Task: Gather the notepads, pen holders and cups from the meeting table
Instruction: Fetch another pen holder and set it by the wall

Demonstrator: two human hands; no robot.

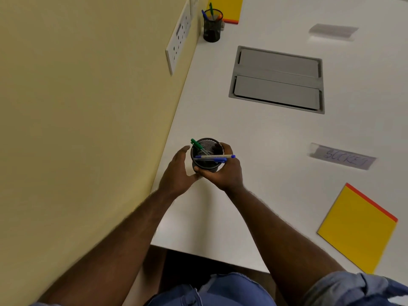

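Centre of the frame, by the wall: the left hand (180,171) is spread open, fingers straight beside the near pen holder (205,156), thumb seemingly at its base. The right hand (223,171) wraps it — fingers curled round the mesh wall. It looks light and stiff, but loose pens (213,157) could tip out; keep it upright, gripped low on the wall. Lower right lies a yellow notepad (357,228) — flat, best lifted by an edge.

The far yellow notepad (227,7) is cut by the top edge; a blurred label (333,32) is unreadable
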